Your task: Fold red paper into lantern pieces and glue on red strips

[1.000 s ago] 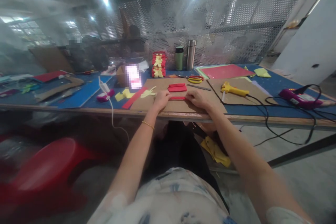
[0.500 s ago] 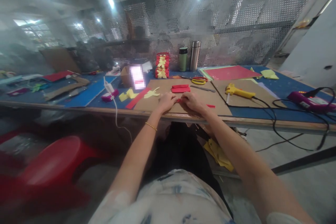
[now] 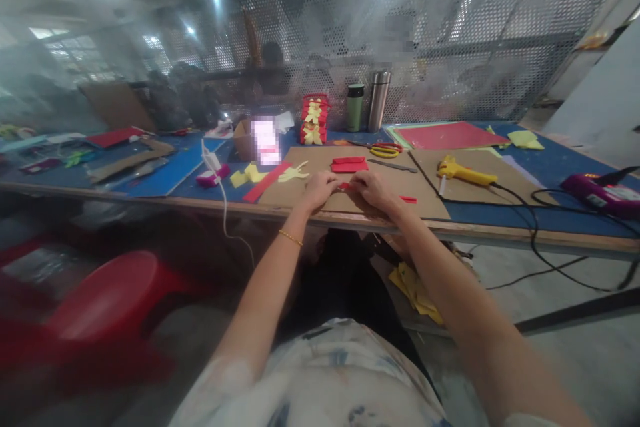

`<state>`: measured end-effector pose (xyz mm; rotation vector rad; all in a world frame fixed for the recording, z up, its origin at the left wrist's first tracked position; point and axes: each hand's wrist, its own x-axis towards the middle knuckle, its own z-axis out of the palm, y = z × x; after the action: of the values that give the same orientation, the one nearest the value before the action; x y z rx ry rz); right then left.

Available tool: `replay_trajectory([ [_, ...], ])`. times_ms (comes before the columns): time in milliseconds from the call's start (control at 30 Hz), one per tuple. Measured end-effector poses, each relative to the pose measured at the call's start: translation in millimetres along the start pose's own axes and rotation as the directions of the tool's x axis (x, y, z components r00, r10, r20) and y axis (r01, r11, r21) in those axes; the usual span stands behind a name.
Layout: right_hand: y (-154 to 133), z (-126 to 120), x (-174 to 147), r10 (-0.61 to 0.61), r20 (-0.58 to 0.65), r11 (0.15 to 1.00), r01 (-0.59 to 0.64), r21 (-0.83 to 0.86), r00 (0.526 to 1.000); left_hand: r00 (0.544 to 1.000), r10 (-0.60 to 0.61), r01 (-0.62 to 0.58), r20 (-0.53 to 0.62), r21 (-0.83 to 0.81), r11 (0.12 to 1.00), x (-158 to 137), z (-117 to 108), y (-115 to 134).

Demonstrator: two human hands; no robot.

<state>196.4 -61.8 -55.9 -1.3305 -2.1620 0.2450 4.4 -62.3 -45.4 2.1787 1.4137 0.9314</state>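
Observation:
Between my two hands a small red strip (image 3: 345,185) stretches just above the cardboard mat (image 3: 320,160); it looks like felt or paper. My left hand (image 3: 321,189) pinches its left end, and my right hand (image 3: 371,188) is closed on the other end. Just beyond the fingers lies a folded red piece (image 3: 349,165). A thin red strip (image 3: 409,199) lies to the right of my right hand. Yellow cut-out pieces (image 3: 293,173) and a wider red strip (image 3: 267,181) rest to the left of my left hand.
A yellow glue gun (image 3: 467,172) with a black cord lies on the right. Scissors (image 3: 384,151), a grey blade-like tool (image 3: 393,165), a red-and-yellow decorated object (image 3: 314,121), a green cup (image 3: 355,109) and a steel flask (image 3: 379,101) are farther back. A red stool (image 3: 105,300) stands at left.
My hands have moved slightly apart, and more of the red strip shows between them. The whole view has shifted a little; the things on the table lie as before.

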Motion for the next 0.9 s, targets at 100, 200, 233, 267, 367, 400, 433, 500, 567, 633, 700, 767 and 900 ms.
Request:
replay_trajectory([
  [100, -1, -1, 0, 0.015, 0.000, 1.000, -0.015, 0.007, 1.000, 1.000, -0.011, 0.011, -0.020, -0.028, 1.000, 1, 2, -3],
  [200, -1, -2, -1, 0.024, -0.003, 1.000, -0.024, 0.009, 1.000, 0.999, -0.015, 0.013, -0.040, -0.059, 0.998, 1, 3, -5],
  [233, -1, -2, -1, 0.027, -0.006, 1.000, -0.027, 0.010, 1.000, 0.999, -0.015, 0.012, -0.048, -0.069, 0.998, 1, 3, -5],
  [267, 0, -3, -1, 0.030, -0.012, 0.999, -0.030, 0.012, 0.999, 0.998, -0.017, 0.012, -0.054, -0.077, 0.997, 0, 2, -5],
  [367, 1, -2, 0, 0.029, -0.031, 0.999, -0.029, 0.020, 0.999, 0.998, -0.022, 0.016, -0.061, -0.089, 0.996, -1, 1, -4],
  [400, 2, -2, 0, 0.025, -0.036, 0.999, -0.024, 0.024, 0.999, 0.998, -0.023, 0.017, -0.062, -0.092, 0.996, -1, 0, -4],
  [433, 2, -1, 0, 0.018, -0.040, 0.999, -0.017, 0.028, 0.999, 0.998, -0.022, 0.016, -0.062, -0.095, 0.995, -1, -1, -3],
  [500, 3, 0, 1, 0.005, -0.048, 0.999, -0.003, 0.036, 0.999, 0.998, -0.019, 0.012, -0.065, -0.100, 0.995, -1, -2, -3],
  [567, 4, 2, 1, -0.005, -0.059, 0.999, 0.007, 0.039, 0.998, 0.998, -0.015, 0.008, -0.069, -0.104, 0.995, -1, -2, -3],
  [633, 6, 5, 2, -0.014, -0.070, 0.999, 0.017, 0.042, 0.997, 0.997, -0.013, 0.005, -0.075, -0.106, 0.994, -1, -2, -3],
  [700, 8, 8, 3, -0.022, -0.078, 0.999, 0.026, 0.046, 0.997, 0.997, -0.014, 0.006, -0.078, -0.109, 0.994, -1, -2, -5],
  [767, 9, 10, 3, -0.025, -0.082, 0.998, 0.029, 0.051, 0.996, 0.997, -0.018, 0.009, -0.079, -0.112, 0.994, 0, -1, -7],
  [900, 10, 8, 3, -0.020, -0.080, 0.998, 0.025, 0.061, 0.997, 0.996, -0.027, 0.017, -0.083, -0.112, 0.994, 2, 2, -9],
])
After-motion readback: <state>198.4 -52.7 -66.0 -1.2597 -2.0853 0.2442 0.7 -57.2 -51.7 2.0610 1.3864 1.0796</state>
